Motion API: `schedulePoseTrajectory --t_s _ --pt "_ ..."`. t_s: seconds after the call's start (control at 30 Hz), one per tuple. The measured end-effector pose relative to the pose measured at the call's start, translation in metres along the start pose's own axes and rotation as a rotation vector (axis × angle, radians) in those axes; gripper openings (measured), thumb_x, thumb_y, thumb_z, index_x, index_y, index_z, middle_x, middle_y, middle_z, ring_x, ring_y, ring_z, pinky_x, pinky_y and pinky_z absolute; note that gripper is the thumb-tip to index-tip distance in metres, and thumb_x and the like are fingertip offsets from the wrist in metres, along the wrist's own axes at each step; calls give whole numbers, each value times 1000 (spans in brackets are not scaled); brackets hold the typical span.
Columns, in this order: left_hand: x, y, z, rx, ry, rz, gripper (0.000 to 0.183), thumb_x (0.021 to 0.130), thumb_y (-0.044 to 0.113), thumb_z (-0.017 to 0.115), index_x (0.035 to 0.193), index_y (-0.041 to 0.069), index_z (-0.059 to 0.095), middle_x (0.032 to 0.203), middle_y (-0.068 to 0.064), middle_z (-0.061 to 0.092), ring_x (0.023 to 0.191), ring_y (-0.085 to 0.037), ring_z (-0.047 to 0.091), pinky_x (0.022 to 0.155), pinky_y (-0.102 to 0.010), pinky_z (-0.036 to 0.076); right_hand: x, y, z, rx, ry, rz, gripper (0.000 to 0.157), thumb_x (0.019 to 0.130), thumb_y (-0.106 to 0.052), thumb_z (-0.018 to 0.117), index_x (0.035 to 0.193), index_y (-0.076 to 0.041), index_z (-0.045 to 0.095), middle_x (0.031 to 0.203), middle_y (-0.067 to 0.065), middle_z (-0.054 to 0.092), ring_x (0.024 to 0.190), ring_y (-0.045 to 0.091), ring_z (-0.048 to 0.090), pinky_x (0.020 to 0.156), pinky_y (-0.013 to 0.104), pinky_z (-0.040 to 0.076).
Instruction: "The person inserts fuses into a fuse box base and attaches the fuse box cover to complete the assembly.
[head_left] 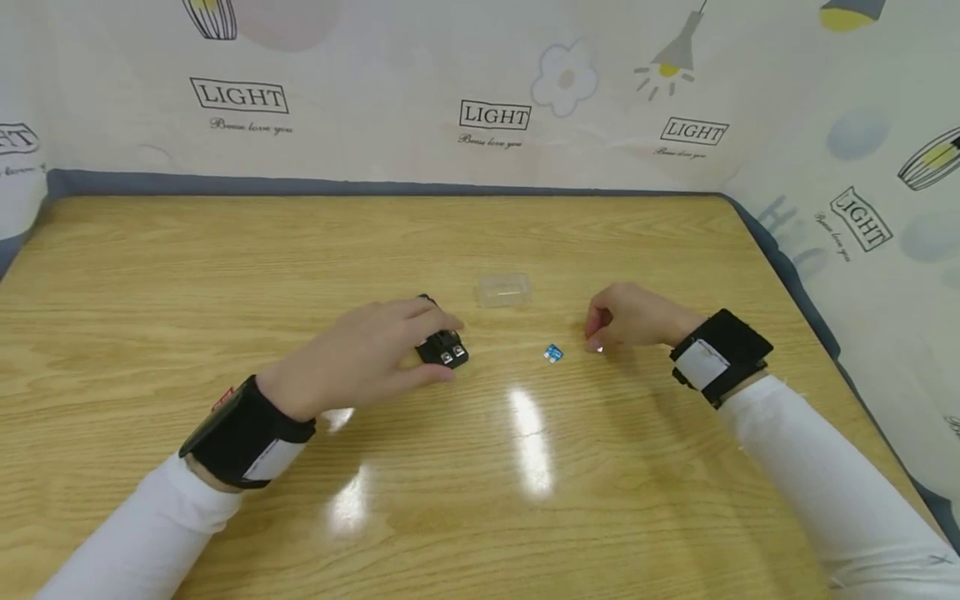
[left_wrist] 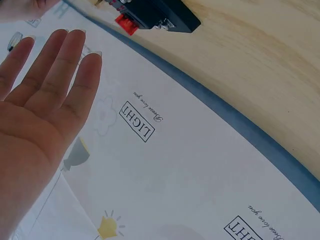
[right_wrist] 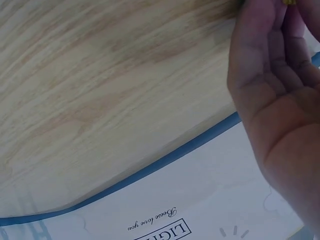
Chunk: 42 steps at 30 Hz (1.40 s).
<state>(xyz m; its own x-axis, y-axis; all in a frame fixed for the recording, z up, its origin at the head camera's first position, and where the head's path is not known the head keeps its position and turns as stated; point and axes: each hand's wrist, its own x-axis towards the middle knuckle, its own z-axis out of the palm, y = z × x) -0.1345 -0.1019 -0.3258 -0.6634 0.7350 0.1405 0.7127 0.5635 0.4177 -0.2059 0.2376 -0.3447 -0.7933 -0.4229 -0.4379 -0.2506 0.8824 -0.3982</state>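
A black block with metal terminals lies on the table, partly hidden in the head view by my left hand. That hand is beside and over it, its fingers fairly straight in the left wrist view, where a red piece shows on the block's side. Whether the thumb touches the block, I cannot tell. My right hand pinches a small yellow piece between thumb and fingertips, low over the table; most of it is hidden. A small blue piece with shiny metal parts lies between the two hands.
Behind the blue piece stands a clear plastic box. The wood-grain table meets a printed cloth at the back and right. Both wrists carry black straps.
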Motion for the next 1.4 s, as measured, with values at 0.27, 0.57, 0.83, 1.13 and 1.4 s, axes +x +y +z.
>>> schedulePoseTrajectory --t_s 0.27,0.57,0.83,1.13,1.4 --pt "10 -8 -8 -22 10 -54 53 91 37 64 131 4 56 123 -16 65 98 -26 64 84 -45 55 3 3 -6 94 15 3 11 91 -8 64 94 2 60 76 13 68 62 19 61 55 30 50" --pt "24 -15 -9 -39 -44 -117 55 92 43 61 134 8 55 129 -14 62 111 -25 59 92 -46 52 1 -5 -15 42 149 -86 12 92 -7 62 102 0 63 79 17 67 69 25 58 60 33 45" --pt "35 -14 -8 96 -84 -85 57 92 45 59 134 6 54 129 -17 62 112 -30 59 93 -50 51 0 -15 -20 68 184 -135 16 92 0 59 107 2 62 91 21 71 79 28 62 69 38 49" --pt "39 -12 -1 156 -111 -42 59 93 49 55 135 6 54 127 -16 63 111 -30 59 94 -48 52 -2 -30 -26 91 242 -189 17 93 3 56 108 0 63 90 20 69 79 29 61 67 37 49" --pt "50 1 -8 35 -27 -60 53 95 40 57 132 3 54 124 -17 64 102 -27 63 86 -45 55 -10 -64 -32 73 353 -328 17 92 2 58 107 -3 64 85 10 68 73 18 58 64 35 50"
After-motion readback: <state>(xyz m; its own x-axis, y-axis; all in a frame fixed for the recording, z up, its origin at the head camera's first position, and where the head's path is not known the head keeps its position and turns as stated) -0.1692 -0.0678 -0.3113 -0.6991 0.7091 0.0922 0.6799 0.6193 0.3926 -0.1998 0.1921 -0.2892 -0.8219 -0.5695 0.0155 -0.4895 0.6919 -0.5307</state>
